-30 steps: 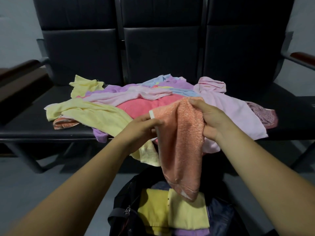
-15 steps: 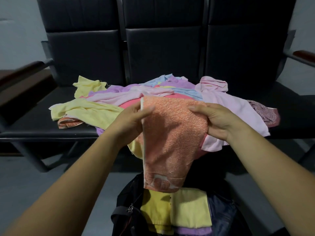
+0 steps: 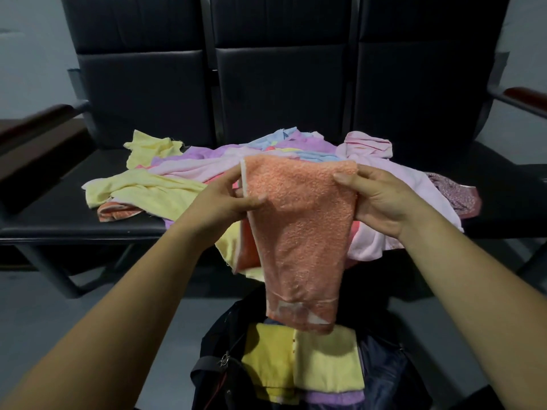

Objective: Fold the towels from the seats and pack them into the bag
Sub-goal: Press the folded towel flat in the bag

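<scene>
The orange towel [image 3: 299,232] hangs straight above the open bag [image 3: 207,377], its lower edge just over the bag's mouth. The left hand [image 3: 219,202] pinches its upper left corner between thumb and fingers. The right hand [image 3: 381,199] grips the upper right corner, fingers curled behind the cloth. The towel looks like a doubled strip, so I judge its folding begun but not finished. Inside the bag lie folded yellow towels [image 3: 325,359] on a purple one [image 3: 334,398], so a few are packed. Behind the bag, on the seats [image 3: 59,214], lies a loose heap [image 3: 183,173] of unfolded yellow, pink, lilac and blue towels, with a patterned one [image 3: 453,193] at its right edge. By my reckoning most of the job is left: finish this fold, pack it, then work through the heap.
</scene>
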`<state>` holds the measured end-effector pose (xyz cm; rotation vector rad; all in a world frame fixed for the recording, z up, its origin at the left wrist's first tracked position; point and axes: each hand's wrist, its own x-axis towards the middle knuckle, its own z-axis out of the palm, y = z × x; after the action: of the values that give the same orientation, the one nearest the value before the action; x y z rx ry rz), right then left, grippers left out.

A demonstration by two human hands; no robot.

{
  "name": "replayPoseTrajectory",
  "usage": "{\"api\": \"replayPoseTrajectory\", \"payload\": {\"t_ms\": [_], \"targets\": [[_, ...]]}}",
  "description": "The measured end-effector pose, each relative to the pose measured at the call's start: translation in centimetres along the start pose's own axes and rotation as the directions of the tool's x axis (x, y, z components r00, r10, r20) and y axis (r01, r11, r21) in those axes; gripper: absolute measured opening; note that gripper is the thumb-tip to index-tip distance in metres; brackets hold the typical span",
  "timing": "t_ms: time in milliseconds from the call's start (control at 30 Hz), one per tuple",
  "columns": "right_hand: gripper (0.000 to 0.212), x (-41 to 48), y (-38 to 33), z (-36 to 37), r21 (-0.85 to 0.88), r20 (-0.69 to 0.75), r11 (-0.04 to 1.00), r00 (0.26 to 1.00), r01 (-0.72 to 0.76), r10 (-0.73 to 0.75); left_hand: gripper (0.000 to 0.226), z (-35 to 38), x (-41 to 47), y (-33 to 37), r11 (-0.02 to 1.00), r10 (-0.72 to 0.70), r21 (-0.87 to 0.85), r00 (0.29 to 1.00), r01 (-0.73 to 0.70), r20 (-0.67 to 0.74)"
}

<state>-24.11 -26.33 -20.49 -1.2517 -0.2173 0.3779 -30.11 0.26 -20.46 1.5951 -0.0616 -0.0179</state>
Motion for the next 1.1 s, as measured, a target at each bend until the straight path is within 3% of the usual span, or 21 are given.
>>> {"api": "replayPoseTrajectory", "payload": {"t_ms": [100,200,300,367,433,533,667,767,867,933,1033,1100], "targets": [[0.044,0.3,0.1,0.0,-0.025,-0.084,0.999,0.996,0.027,-0.029,0.029,0.1,-0.1,0.1,0.987,0.014,0.163,0.998,-0.005,-0.058],[0.031,0.4,0.3,0.5,0.006,-0.110,1.000,0.994,0.000,0.001,0.024,-0.1,0.0,0.1,0.993,-0.018,0.110,0.995,0.029,-0.103],[0.038,0.1,0.1,0.7,0.153,-0.062,0.986,0.995,-0.063,0.073,0.024,0.0,0.2,0.2,0.999,-0.028,0.015,0.986,0.031,-0.166],[0.031,-0.2,-0.4,0.8,0.213,-0.042,0.976,0.997,-0.052,0.062,0.026,0.0,0.3,0.4,0.997,-0.022,-0.079,0.978,0.006,-0.206],[0.030,-0.3,-0.7,0.8,0.191,-0.006,0.982,1.000,0.003,-0.002,0.029,-0.2,0.3,0.6,0.996,0.020,-0.083,0.986,-0.034,-0.165],[0.024,-0.2,-0.8,0.4,0.092,-0.075,0.991,0.993,0.094,-0.088,0.027,-0.6,0.2,0.9,0.995,0.080,0.070,0.994,-0.075,-0.073],[0.011,-0.3,-0.3,-0.1,-0.107,-0.124,0.990,0.987,0.088,-0.101,0.022,-0.7,0.2,0.8,0.967,0.154,0.223,0.979,-0.123,-0.130],[0.007,-0.2,-0.2,0.3,-0.008,-0.159,0.993,0.980,0.116,-0.116,0.030,-0.5,0.2,0.7,0.981,0.138,0.154,0.978,-0.113,-0.157],[0.018,-0.2,-0.2,0.6,0.088,-0.155,0.989,0.982,0.122,-0.108,0.040,-0.3,0.3,0.6,0.991,0.132,0.046,0.981,-0.126,-0.145],[0.026,-0.4,-0.4,0.5,0.121,-0.118,0.987,0.989,0.104,-0.090,0.032,-0.5,0.3,0.7,0.990,0.138,-0.008,0.986,-0.139,-0.090],[0.042,-0.5,-0.5,0.1,0.090,-0.056,0.993,0.996,0.076,-0.071,0.030,-0.7,0.3,0.6,0.981,0.163,0.112,0.985,-0.156,-0.058],[0.035,-0.4,-0.3,-0.2,0.054,-0.096,0.994,0.992,0.092,-0.087,0.021,-0.7,0.3,0.5,0.968,0.186,0.196,0.975,-0.160,-0.123]]}}
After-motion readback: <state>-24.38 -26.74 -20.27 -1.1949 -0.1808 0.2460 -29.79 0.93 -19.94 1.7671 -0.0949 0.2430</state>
